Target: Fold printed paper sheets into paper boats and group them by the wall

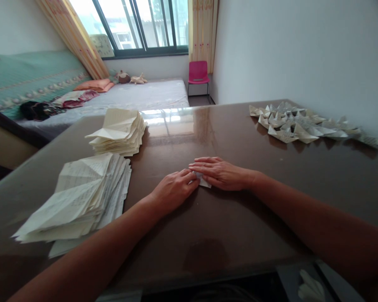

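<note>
One small white folded paper [205, 183] pinched by curled left hand [175, 187], pressed by flattened right hand [219, 173]; may be skewed by slip.

Pink chair [198, 72] nr bed [154, 92], w/ window [137, 27] bhd.

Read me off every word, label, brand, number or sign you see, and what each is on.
Nothing can be read.
Near stack: rows of marks on the sheets, too small and blurred.
Far stack: no legible word.
Paper boats: grey marks on some, too small.
Small paper under the left hand and right hand: mostly covered, nothing legible.
</note>
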`<state>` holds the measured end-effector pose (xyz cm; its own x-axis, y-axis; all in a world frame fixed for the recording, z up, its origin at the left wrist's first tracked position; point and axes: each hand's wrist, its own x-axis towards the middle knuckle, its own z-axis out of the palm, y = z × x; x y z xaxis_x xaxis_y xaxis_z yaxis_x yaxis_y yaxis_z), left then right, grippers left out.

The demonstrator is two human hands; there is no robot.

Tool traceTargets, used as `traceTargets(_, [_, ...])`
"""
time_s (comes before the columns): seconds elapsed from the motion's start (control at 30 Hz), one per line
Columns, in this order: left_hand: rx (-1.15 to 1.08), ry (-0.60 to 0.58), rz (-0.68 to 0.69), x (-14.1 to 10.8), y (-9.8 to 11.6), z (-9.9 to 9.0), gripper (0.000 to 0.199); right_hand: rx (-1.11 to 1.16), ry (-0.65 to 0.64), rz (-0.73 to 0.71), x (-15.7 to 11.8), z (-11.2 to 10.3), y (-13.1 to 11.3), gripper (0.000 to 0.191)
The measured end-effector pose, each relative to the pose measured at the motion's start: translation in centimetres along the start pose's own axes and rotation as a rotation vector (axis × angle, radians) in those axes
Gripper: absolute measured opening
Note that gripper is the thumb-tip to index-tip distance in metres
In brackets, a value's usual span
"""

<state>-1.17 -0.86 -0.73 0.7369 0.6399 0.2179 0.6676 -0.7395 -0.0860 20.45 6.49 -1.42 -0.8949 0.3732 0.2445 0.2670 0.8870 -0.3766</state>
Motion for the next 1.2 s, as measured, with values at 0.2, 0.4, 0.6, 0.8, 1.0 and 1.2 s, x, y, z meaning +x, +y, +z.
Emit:
traceTargets(0.2, [0.029,0.047,0.019,-0.1,-0.1,0.5,0.022,0.052,-0.181,0.093,-0.6,0.2,-0.1,0.052])
traceTargets(0.4, [0.039,0.022,-0.015,-0.2,0.0,0.4,0.022,0.039,-0.158,0.153,-0.8,-0.3,0.4,0.050])
traceTargets(0.6, [-0.007,0.009,-0.027,0.1,-0.1,0.4,0.022,0.044,-0.092,0.147,-0.5,-0.8,1.0,0.043])
traceTargets(0.8, [-0.005,0.010,-0.013,-0.1,-0.4,0.4,0.023,0.125,0.094,-0.022,-0.2,-2.5,1.1,0.024])
traceTargets(1.0, [0.032,-0.047,-0.005,-0.1,-0.9,-0.3,0.024,0.116,-0.017,-0.057,-0.3,-2.0,1.4,0.025])
traceTargets(1.2, [0.073,-0.044,0.087,-0.3,-1.5,-0.4,0.026,0.138,-0.056,-0.065,-0.3,-1.9,1.8,0.025])
